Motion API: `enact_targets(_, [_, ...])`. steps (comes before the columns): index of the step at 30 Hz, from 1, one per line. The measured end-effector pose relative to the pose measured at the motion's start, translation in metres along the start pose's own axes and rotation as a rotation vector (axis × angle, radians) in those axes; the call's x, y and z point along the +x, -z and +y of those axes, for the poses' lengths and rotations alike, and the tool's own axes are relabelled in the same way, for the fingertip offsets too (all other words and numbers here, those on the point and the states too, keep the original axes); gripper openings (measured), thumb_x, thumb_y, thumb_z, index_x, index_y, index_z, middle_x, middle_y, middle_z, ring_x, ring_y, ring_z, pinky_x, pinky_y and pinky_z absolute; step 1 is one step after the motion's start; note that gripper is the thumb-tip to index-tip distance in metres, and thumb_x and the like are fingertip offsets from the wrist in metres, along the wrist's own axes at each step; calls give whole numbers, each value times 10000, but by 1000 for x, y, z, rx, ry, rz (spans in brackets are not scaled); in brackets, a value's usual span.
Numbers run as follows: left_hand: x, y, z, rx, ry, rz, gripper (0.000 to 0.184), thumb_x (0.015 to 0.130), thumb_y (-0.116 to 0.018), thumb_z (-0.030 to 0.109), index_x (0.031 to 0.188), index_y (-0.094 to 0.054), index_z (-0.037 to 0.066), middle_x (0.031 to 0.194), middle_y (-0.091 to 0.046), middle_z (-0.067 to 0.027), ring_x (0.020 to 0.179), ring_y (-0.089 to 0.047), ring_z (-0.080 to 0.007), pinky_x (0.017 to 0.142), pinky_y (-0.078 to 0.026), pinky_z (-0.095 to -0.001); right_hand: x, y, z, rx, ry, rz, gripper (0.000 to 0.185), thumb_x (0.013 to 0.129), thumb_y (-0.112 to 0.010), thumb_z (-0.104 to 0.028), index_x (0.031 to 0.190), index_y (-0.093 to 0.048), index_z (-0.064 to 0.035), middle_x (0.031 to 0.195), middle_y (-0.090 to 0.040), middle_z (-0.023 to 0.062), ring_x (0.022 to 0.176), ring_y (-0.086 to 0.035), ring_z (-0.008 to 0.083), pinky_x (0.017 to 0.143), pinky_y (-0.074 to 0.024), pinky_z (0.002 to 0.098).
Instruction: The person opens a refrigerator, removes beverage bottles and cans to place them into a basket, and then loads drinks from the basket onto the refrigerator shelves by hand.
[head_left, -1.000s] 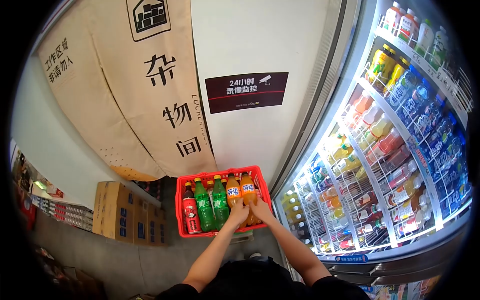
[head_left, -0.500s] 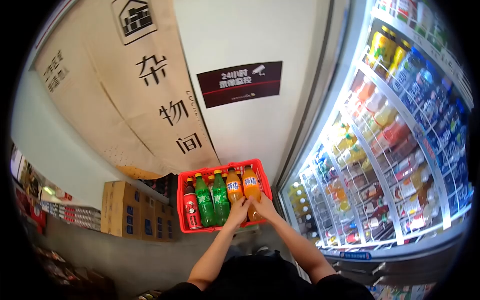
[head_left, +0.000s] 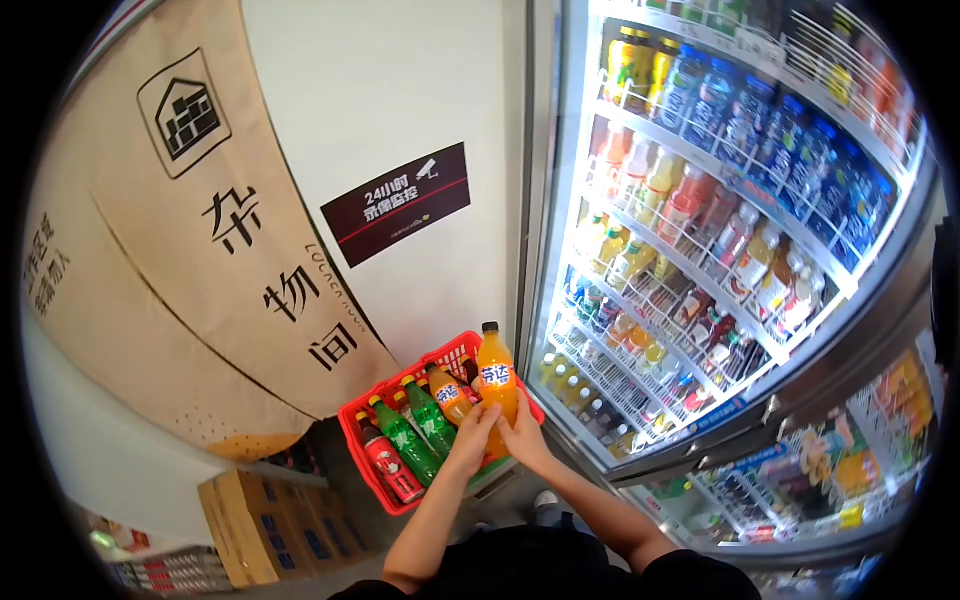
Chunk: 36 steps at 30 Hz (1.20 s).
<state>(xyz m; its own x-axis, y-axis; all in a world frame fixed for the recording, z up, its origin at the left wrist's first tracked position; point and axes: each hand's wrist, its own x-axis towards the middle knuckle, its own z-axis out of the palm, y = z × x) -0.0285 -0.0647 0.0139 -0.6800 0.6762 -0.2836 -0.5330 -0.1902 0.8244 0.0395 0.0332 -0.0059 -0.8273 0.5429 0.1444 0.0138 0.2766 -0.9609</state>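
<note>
My left hand (head_left: 472,440) and my right hand (head_left: 524,437) are closed around the lower part of an orange soda bottle (head_left: 497,366) with a black cap. It stands nearly upright above the right side of a red plastic basket (head_left: 354,447). Inside the basket, a second orange soda bottle (head_left: 447,395) leans close to my left hand. Two green soda bottles (head_left: 403,442) lie tilted beside it, and a dark-capped bottle with a red label (head_left: 390,464) is at the left end. Other bottles behind them are partly hidden.
At right stands a lit drinks cooler (head_left: 655,240) with several wire-fronted shelves of bottles. Cardboard boxes (head_left: 238,530) sit on the floor at left. A beige curtain (head_left: 130,270) hangs beside a white wall bearing a dark sign (head_left: 398,203).
Both hands have raised the orange soda bottle, and it now rises above its neighbours. The view has turned to the right, showing more of the cooler; the basket appears tilted.
</note>
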Motion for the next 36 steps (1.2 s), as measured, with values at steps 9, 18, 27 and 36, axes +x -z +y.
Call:
enact_targets(9, [-19,3,-24,157,24,-277,385,982,-617,197,1297,-508,6,1216,-616,-84,1124,-585,-154,959,-450,-285,-76,25,4,291,-44,34,715,984,-564,-101,1557,-137,-69,1424,-448,133,1313,-449,218,1080,-367,360])
enact_targets(18, [-53,-74,-88,272,168,-504,408,963,-639,172,1313,-492,24,1188,-607,-54,1092,-575,-136,943,-455,-299,-169,100,4,-423,-33,416,700,910,-689,-272,1476,-350,-39,1296,-528,133,1216,-479,275,956,-455,367])
enact_targets(27, [-86,-201,-121,243,37,-820,509,924,-673,91,1359,-417,22,1264,-588,-90,1151,-577,-172,991,-450,-310,-236,215,-26,-75,7,603,608,923,-660,-128,1466,-399,-45,1303,-541,129,1177,-548,198,919,-498,334])
enact_targets(36, [-113,-258,-169,230,62,-810,541,915,-695,100,1358,-391,32,1240,-596,-86,1147,-578,-170,981,-450,-302,-265,342,4,65,66,987,396,991,-585,-185,1351,-526,-31,1190,-653,101,1062,-624,167,928,-488,297])
